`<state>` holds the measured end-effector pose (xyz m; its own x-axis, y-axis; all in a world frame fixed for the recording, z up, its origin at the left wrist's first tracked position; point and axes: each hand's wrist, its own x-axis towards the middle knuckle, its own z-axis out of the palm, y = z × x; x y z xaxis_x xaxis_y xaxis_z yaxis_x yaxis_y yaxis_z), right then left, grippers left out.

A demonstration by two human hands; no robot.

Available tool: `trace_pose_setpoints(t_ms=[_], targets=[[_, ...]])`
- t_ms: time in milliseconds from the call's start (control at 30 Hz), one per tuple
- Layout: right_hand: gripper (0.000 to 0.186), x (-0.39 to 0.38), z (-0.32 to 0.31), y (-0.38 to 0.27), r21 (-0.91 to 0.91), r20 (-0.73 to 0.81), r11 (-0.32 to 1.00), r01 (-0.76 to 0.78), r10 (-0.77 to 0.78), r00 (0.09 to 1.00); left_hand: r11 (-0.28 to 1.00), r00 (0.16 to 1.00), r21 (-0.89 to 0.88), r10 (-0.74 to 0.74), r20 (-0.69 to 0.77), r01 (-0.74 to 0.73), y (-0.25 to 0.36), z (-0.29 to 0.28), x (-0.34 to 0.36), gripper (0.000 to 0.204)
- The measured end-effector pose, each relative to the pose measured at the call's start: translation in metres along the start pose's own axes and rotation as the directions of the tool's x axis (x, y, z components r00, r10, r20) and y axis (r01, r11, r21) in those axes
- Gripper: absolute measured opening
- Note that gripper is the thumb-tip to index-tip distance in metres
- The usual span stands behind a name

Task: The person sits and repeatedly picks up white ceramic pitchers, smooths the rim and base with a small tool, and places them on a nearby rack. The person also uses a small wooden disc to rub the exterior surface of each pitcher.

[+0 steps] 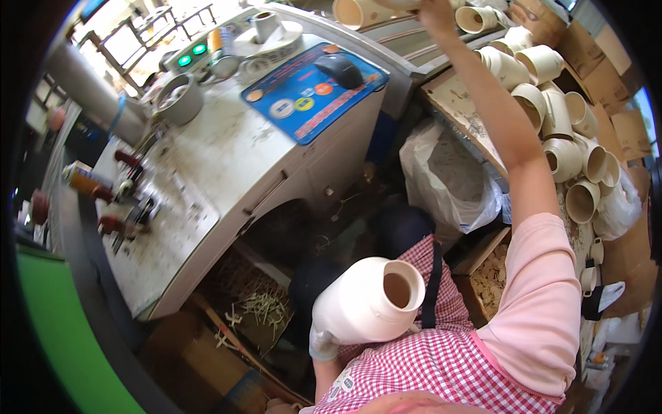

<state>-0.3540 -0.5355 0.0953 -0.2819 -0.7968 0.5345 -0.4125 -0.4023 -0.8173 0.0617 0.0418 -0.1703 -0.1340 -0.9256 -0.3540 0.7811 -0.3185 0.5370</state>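
Note:
My left hand [322, 343], in a pale glove, holds a large cream pipe fitting [369, 300] close to my body, its round opening facing right and up. My right hand [437, 12] is stretched far up to the top of the view, touching a cream fitting [407, 4] at the upper edge; whether the fingers grip it is hidden by the frame edge. To the right of that arm lies a stack of several cream pipe fittings [558, 131] on a shelf. I wear a pink sleeve and a red checked apron.
A dirty white machine table [227, 165] fills the left, carrying a blue panel [314, 90], a dark mouse [339, 69], a grey cup [181, 98] and red-handled levers [114, 196]. A white plastic bag [448, 179] and cardboard boxes [607, 76] stand to the right.

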Motion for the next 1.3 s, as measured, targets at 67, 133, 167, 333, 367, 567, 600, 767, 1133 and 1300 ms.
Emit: trace_pose_setpoints(t_ms=[67,133,167,333,367,567,600,767,1133,1300], targets=[[0.036,0.029,-0.052,0.046,-0.594,-0.207,0.777,0.206,-0.395,0.895,0.997,0.996,0.013,-0.077,-0.039,0.078,0.010,0.015,0.011,0.099],[0.039,0.049,-0.080,0.077,-0.753,-0.344,0.636,-0.167,-0.166,0.924,0.991,0.990,-0.008,-0.130,-0.054,0.130,0.018,0.037,0.027,0.098],[0.041,0.057,-0.087,0.090,-0.782,-0.366,0.553,-0.288,-0.033,0.930,0.988,0.984,0.015,-0.149,-0.097,0.151,0.022,0.049,0.036,0.098],[0.072,0.093,-0.087,0.148,-0.551,-0.437,0.737,-0.391,0.144,0.888,0.986,0.967,0.074,-0.132,-0.216,0.151,0.028,0.089,0.089,0.098],[0.071,0.100,-0.086,0.159,-0.572,-0.408,0.737,-0.361,0.127,0.904,0.986,0.962,0.077,-0.126,-0.242,0.148,0.026,0.092,0.098,0.098],[0.065,0.133,-0.092,0.215,-0.601,-0.407,0.732,-0.321,0.065,0.911,0.955,0.907,0.065,-0.251,-0.339,0.289,0.011,0.086,0.129,0.096],[0.064,0.137,-0.095,0.224,-0.594,-0.425,0.735,-0.326,0.057,0.903,0.953,0.904,0.073,-0.254,-0.345,0.295,0.009,0.085,0.133,0.096],[0.062,0.165,-0.116,0.270,-0.560,-0.420,0.790,-0.247,-0.014,0.907,0.940,0.893,0.102,-0.271,-0.359,0.326,0.004,0.092,0.156,0.095],[0.058,0.156,-0.124,0.247,-0.923,-0.310,0.273,-0.270,-0.118,0.943,0.934,0.912,0.155,-0.263,-0.315,0.322,0.000,0.074,0.137,0.092],[0.049,0.125,-0.094,0.171,-0.874,-0.061,0.485,0.040,-0.190,0.980,0.948,0.956,0.283,-0.065,-0.286,0.149,-0.003,0.084,0.111,0.091]])
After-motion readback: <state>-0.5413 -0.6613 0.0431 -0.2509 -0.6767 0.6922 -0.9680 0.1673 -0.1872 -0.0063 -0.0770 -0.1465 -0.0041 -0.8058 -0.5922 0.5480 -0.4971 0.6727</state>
